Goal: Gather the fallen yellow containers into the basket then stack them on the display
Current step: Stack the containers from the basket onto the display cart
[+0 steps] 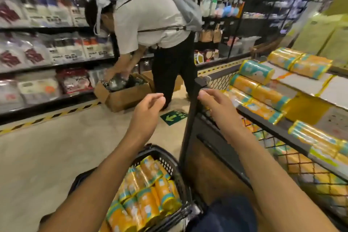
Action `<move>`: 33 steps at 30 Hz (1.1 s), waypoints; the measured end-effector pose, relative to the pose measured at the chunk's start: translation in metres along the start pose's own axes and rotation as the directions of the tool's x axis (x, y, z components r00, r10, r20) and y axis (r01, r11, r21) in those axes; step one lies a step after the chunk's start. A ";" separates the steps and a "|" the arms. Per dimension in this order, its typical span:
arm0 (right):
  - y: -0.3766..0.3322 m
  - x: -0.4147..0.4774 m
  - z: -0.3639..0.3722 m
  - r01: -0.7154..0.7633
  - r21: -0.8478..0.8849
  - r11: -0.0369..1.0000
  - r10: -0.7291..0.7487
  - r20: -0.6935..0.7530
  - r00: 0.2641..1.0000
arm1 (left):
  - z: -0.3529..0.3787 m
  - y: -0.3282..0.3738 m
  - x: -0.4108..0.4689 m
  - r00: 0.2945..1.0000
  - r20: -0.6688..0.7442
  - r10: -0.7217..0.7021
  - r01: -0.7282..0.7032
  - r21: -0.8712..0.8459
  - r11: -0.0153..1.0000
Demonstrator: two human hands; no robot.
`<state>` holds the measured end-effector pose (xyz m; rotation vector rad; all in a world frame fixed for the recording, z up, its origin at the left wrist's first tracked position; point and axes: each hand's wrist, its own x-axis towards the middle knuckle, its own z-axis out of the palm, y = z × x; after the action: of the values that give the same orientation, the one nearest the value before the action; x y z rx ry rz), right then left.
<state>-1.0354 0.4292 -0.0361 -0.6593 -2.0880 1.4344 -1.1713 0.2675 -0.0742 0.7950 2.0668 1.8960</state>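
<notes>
Basket full, shelves waiting: a tiered display stands just beside a loaded basket on the shop floor.
Yellow containers lie gathered in the basket for stacking; left hand and right hand hover empty, fingers loosely curled.

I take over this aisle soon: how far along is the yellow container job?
Done: gathering looks finished. The basket holds many yellow containers, and the floor in view shows none.
In hand: nothing. The left hand and right hand are both empty, raised by the display.
Left: stacking the basket's load. Only a few shelf containers lie there, on their sides.
</notes>
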 end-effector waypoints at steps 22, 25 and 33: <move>0.323 -0.063 0.245 -0.357 -0.676 0.644 0.691 0.316 0.650 | -0.070 -0.345 -0.146 0.617 -0.324 -0.717 0.711 0.620 0.331; 0.327 -0.075 0.266 -0.243 -0.798 0.552 0.684 0.266 0.679 | -0.055 -0.351 -0.136 0.600 -0.329 -0.729 0.632 0.754 0.180; 0.335 -0.073 0.268 -0.277 -0.775 0.568 0.668 0.237 0.706 | -0.045 -0.359 -0.138 0.544 -0.441 -0.713 0.776 0.588 0.228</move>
<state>-1.1233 0.3047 -0.4433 -1.3908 -3.1219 1.0955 -1.1647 0.1496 -0.4435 -0.2795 2.5540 0.4911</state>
